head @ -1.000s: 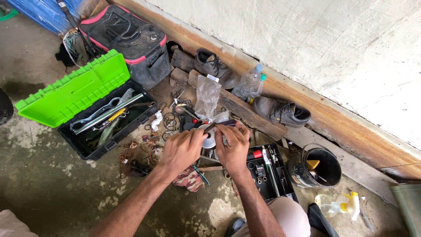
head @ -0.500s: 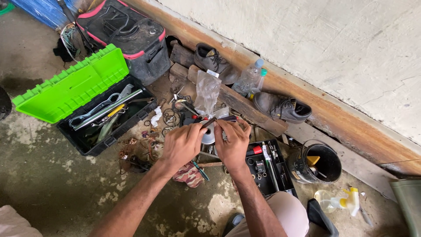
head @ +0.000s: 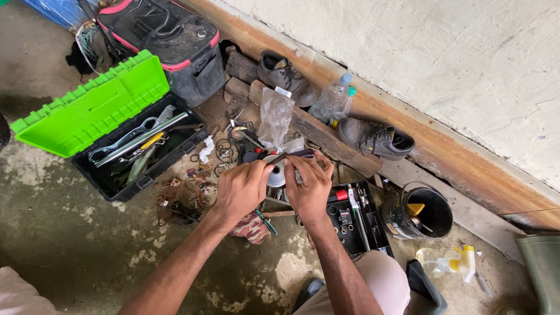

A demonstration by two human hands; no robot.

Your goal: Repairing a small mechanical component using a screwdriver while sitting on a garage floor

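My left hand (head: 242, 189) and my right hand (head: 309, 185) meet over a small round silver metal part (head: 274, 172) low above the floor. Both hands close their fingers around it. A dark-handled tool (head: 297, 155) lies across the top of the part, its handle by my right fingertips; which hand holds it I cannot tell. A green-handled tool (head: 265, 221) lies under my left wrist on a patterned rag (head: 251, 228).
An open black toolbox with a green lid (head: 93, 111) holds wrenches at the left. A black socket tray (head: 356, 219), a black bucket (head: 423, 213), two boots (head: 376, 139), a plastic bottle (head: 329, 99), wooden planks, loose rings and a black-red bag (head: 169, 41) lie around.
The view has drifted slightly. My hands stay on the silver part with small finger shifts.
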